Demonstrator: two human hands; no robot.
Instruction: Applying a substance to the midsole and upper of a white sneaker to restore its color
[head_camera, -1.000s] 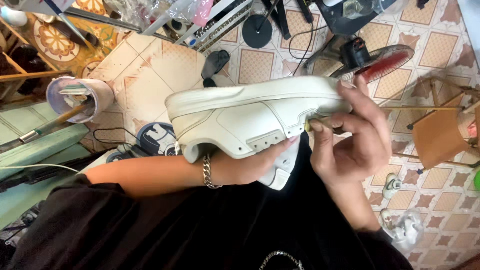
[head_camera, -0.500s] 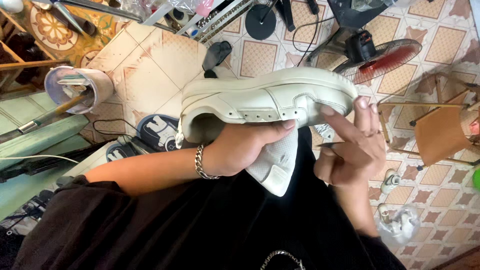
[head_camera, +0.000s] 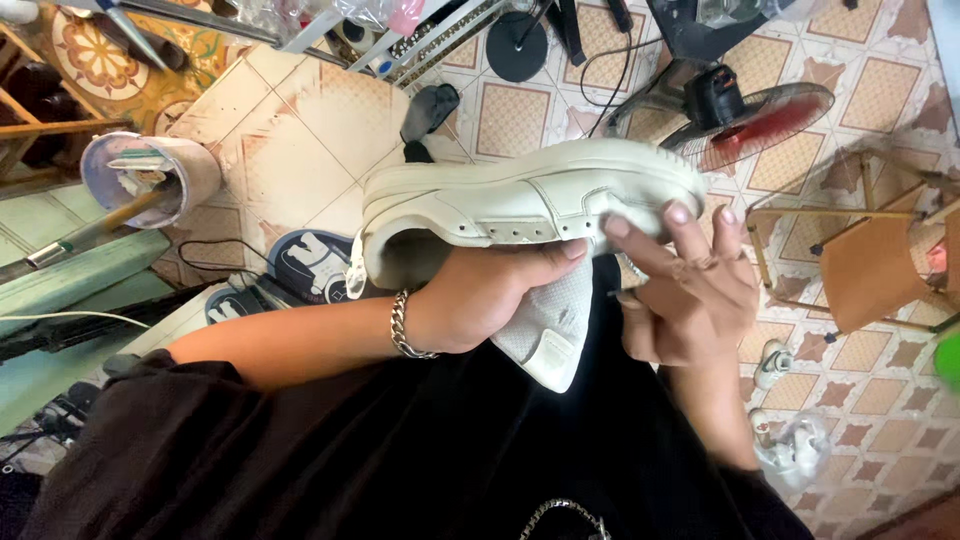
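Note:
A white sneaker (head_camera: 520, 195) is held sideways in front of me, sole away from me and toe to the right. My left hand (head_camera: 495, 295) is pushed into its opening and grips it from inside, thumb along the side panel; a silver chain bracelet (head_camera: 402, 325) circles that wrist. The shoe's white tongue (head_camera: 545, 335) hangs down below that hand. My right hand (head_camera: 685, 285) touches the toe end with its fingertips, fingers spread and holding nothing.
On the tiled floor stand a red-bladed fan (head_camera: 745, 110), a wooden chair (head_camera: 870, 265) at right, a round container of tools (head_camera: 150, 180) at left, a black round stand base (head_camera: 517, 45) and cables. Small white objects (head_camera: 790, 450) lie at lower right.
The shoe has risen and shifted slightly right. My right hand let go of the toe-side edge it pinched and now rests open with fingertips on the toe.

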